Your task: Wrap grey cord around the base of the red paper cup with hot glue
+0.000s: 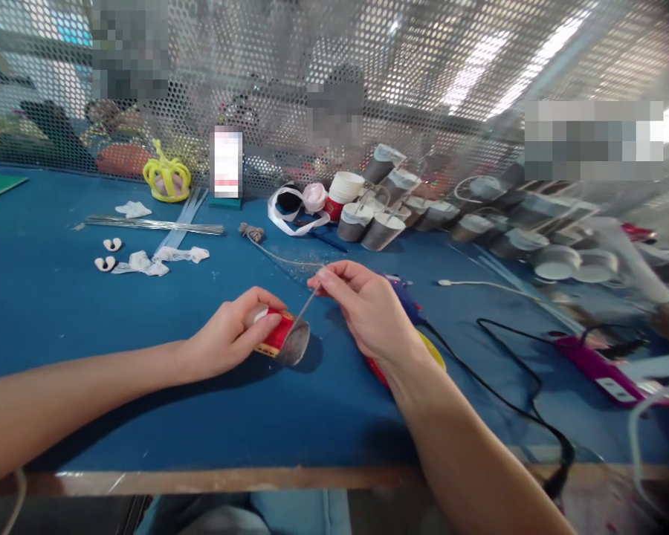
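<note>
The left hand [228,338] curls around a small cup [283,333] lying tipped over the blue table, thumb and fingers pressed to its red, gold-marked label. The cup's right end is a dull grey band, rough beside the smooth printed label; whether the cup touches the table I cannot tell. The right hand [368,301] pinches a thin grey cord [306,310] between thumb and fingertips, drawing a straight slanting line from the cup's grey part. Beyond the pinch the cord curves limply to a small knotted bundle [252,233] of the same soft, matt fibre.

To the left, slim shiny metal rods [154,225] cross flat translucent strips [174,238], with crumpled white lacy scraps [189,255] just beside them. Behind these stands a bulbous, crown-shaped yellow piece [168,195]. Further right, a flat white ribbon [279,221] loops near a rounded pale-pink flower [314,198] and a ribbed stack of white paper cups [346,186]; tapering grey-covered cups [383,232] lie tilted alongside. Beyond everything rises a grey mesh screen [279,89], punched with round holes
</note>
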Demonstrator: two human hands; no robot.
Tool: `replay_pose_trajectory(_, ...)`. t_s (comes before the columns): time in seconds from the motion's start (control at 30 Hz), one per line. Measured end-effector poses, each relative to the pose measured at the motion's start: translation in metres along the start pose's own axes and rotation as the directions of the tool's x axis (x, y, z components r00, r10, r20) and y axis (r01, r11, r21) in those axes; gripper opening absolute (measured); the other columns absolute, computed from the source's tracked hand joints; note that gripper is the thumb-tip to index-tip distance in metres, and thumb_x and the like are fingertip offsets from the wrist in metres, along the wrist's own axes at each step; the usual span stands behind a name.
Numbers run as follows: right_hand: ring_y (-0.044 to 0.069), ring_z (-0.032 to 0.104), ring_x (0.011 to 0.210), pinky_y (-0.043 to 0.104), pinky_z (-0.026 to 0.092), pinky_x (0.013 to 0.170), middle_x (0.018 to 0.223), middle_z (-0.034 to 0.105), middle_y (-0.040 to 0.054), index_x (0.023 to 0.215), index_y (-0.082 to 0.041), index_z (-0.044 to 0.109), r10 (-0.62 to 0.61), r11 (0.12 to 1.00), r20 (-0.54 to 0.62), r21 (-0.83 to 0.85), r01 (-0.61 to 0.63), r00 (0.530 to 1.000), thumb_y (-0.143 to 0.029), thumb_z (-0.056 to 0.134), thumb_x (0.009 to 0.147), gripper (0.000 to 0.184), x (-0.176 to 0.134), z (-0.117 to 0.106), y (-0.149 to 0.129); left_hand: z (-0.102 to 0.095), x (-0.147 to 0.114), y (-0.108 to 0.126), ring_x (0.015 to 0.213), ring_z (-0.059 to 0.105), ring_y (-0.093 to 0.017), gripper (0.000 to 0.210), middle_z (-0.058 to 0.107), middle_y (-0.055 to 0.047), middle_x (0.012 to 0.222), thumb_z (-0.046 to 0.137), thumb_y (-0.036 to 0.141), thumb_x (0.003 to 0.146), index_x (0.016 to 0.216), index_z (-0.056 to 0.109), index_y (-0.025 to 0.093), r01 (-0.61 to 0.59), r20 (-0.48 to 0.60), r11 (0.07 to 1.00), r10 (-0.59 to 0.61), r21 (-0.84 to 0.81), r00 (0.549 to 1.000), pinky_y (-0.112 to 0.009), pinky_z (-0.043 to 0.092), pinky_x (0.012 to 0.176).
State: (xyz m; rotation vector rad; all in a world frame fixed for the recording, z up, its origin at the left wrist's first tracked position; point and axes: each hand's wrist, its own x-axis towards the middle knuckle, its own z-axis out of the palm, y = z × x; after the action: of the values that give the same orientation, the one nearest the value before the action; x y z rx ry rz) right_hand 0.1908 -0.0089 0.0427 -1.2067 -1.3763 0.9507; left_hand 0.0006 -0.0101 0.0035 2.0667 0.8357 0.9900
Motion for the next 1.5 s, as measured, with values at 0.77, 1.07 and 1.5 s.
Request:
replay_pose_trajectory(0.77,0.014,0.051,0.064,0.030,0.039,0.062,0.069,0.060,0.0011,0.072,-0.018,0.057,0.092,0.956,0.090,-0.288,-0.063,0.992,-0.040,0.056,0.076,0.022,-0.001,0.002,0.006,-0.005,-0.007,0.011,0.056,0.061,-0.007,0.013,0.068,-0.002,0.083,0.043,0.016,0.089,0.100,0.051,0.016,-0.295,0.028,0.954,0.294,0.055,0.955,-0.016,0.048,0.052)
replay_pose_trajectory(1.07,0.013,0.050,0.063,0.028,0.038,0.063,0.067,0.059,-0.0007,0.070,-0.018,0.057,0.127,0.949,0.144,-0.306,-0.078,0.981,-0.036,0.055,0.077,0.019,-0.003,0.005,0.004,-0.006,-0.007,0.013,0.035,0.044,-0.005,0.009,0.056,0.008,0.052,0.042,0.015,0.090,0.096,0.049,0.017,-0.348,0.046,0.935,0.345,0.075,0.937,-0.016,0.036,0.040)
replay_pose_trajectory(1.5,0.010,0.042,0.057,0.025,0.032,0.055,0.062,0.053,-0.0034,0.067,-0.017,0.054,0.255,0.948,0.231,-0.253,-0.195,0.939,-0.035,0.057,0.074,0.019,-0.004,0.012,0.004,-0.008,-0.007,0.015,0.033,0.032,-0.004,0.009,0.042,0.011,0.046,0.040,0.018,0.091,0.094,0.048,0.016,-0.434,0.009,0.892,0.437,0.129,0.900,-0.014,0.031,0.038)
